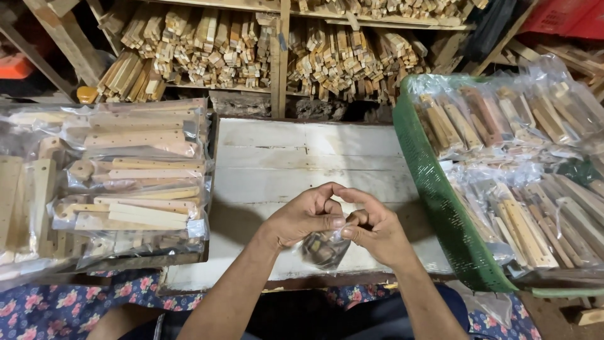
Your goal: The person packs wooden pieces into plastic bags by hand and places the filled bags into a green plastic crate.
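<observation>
Head view, looking down over the whitewashed plank board (302,157), which served as my landmark. My left hand (305,217) and right hand (377,233) met above the board's near edge, both closed in a pinch on the mouth of a small clear plastic bag (324,249) of dark little pieces (what they were I could not tell). The fingertips (340,221) of both hands pressed the film together at the top, with no gap showing between them; the remaining fingers curled loosely.

The bag hung below my hands, its long axis roughly vertical, mouth up toward the pinch and its filled belly pointing down toward the board's near edge. To do this step well, I judged the grip should stay high on the film, the weight hanging free so the contents settled away from the mouth, and both pinches level.

Left of the board lay clear bags of pale wooden parts (135,176); right of it stood a green mesh basket (434,189) holding similar packets; beyond it, shelves of stacked wood sticks (207,47).
</observation>
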